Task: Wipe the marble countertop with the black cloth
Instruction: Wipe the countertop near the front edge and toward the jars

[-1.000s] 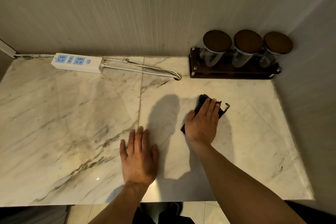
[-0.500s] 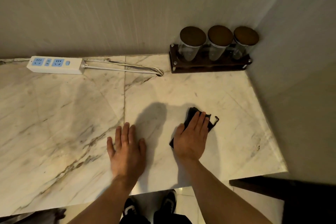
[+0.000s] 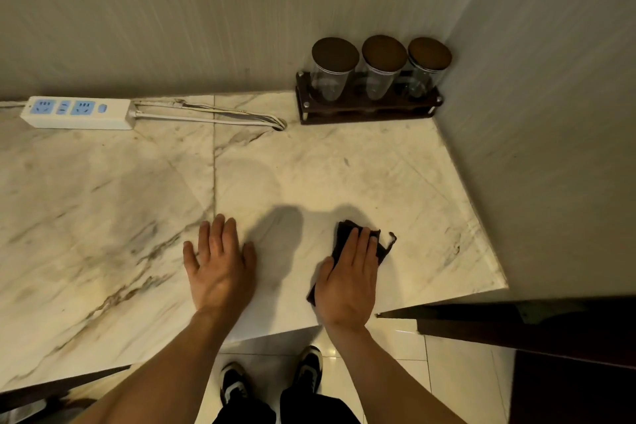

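**Hands flat at the near edge, with a cord and glass jars farther back**

Our hands are both spread flat on the marble desk (image 3: pixel 103 203). The right hand (image 3: pixel 347 280) presses palm-down on the black cloth (image 3: pixel 344 234), fingers extended rather than curled, so the cloth is pinned under the palm instead of gripped. The left hand (image 3: pixel 220 268) lies open and bare on the stone just beside it, holding nothing and apparently bracing us.

The cloth sits near the front edge of the desk, toward the right side, with a frayed corner sticking out past the fingertips.

We judge the first risk to be the cloth itself: pinned only by pressure, it could bunch or slip out from under the palm on a fast stroke, or slide off the near edge to the floor.

Farther back, the white power strip (image 3: pixel 77 112) and its looped cord (image 3: pixel 213 115) lie on the stone against the wall. A wide sweep could snag the cord and drag the strip, and a damp cloth near the sockets would be a hazard.

In the back right corner, three glass jars (image 3: pixel 378 76) stand in a dark wooden rack (image 3: pixel 368 113). A hard push into that corner could knock the rack.
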